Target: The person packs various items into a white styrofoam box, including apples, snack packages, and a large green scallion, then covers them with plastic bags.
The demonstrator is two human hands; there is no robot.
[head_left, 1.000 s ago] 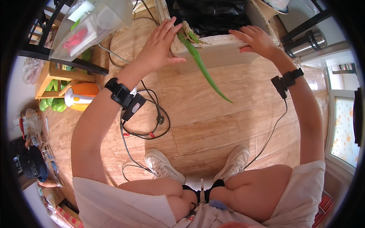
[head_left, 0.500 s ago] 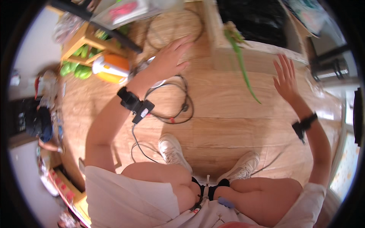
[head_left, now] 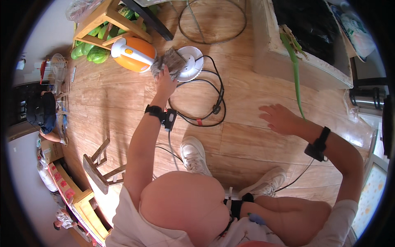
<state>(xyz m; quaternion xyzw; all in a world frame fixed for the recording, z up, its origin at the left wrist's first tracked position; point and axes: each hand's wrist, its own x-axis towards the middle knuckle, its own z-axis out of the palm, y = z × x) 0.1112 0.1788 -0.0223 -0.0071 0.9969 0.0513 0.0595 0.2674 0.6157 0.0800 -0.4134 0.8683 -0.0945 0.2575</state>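
Note:
My left hand (head_left: 165, 85) reaches forward to a crumpled grey-brown rag (head_left: 170, 64). Its fingers close on the rag's near edge, partly lost in the folds. The rag covers part of a white round disc (head_left: 190, 61) on the floor, beside the black cord (head_left: 222, 92). Just left of the rag lies an orange and white appliance (head_left: 132, 54), shaped like an electric kettle. My right hand (head_left: 282, 119) hovers over the floor with its fingers apart and nothing in them. Near it hangs the tip of a long green leaf (head_left: 296, 74). Black straps with small devices circle both wrists.
A wooden rack (head_left: 105, 24) with green melons (head_left: 98, 54) stands at the far left. A pale box lined with black plastic (head_left: 310, 37) is at the far right. A small wooden stool (head_left: 101, 166) lies left of my legs. Two people appear at the left rim.
My left hand, open before, now grips the rag, which has come into sight. My right hand has drawn nearer and turned leftward. The whole view has shifted.

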